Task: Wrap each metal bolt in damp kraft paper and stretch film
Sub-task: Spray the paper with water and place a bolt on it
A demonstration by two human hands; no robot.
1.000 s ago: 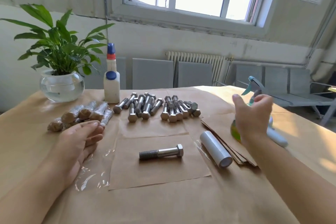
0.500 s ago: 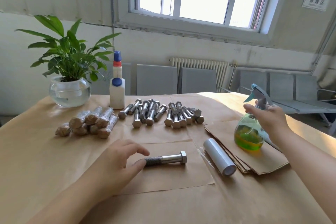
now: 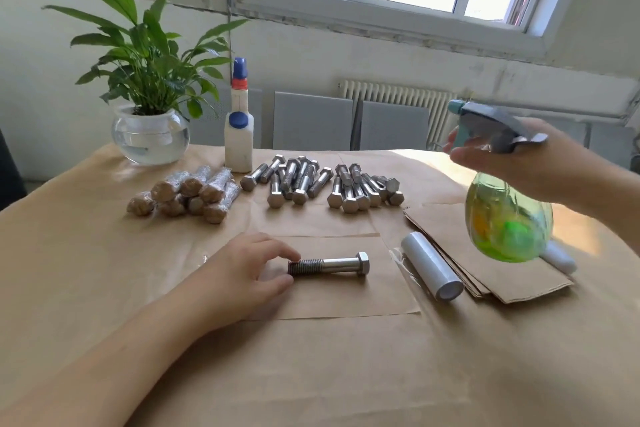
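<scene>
**Holding a spray bottle over the bolt**

Lying on a kraft paper sheet (image 3: 332, 302), a single hex bolt (image 3: 329, 265) has its threaded end pinched by the left hand (image 3: 242, 274). Right of the bolt, the right hand (image 3: 512, 159) grips a green spray bottle (image 3: 507, 218) in the air above a kraft paper stack (image 3: 491, 274). A stretch film roll (image 3: 431, 265) lies between bolt and stack. Behind the bolt lie loose bolts (image 3: 322, 184) and wrapped bolts (image 3: 187, 194).

Left hand (image 3: 242, 270) low, fingers (image 3: 287, 253) curled in a pinch, right hand (image 3: 512, 163) raised, gripping
</scene>
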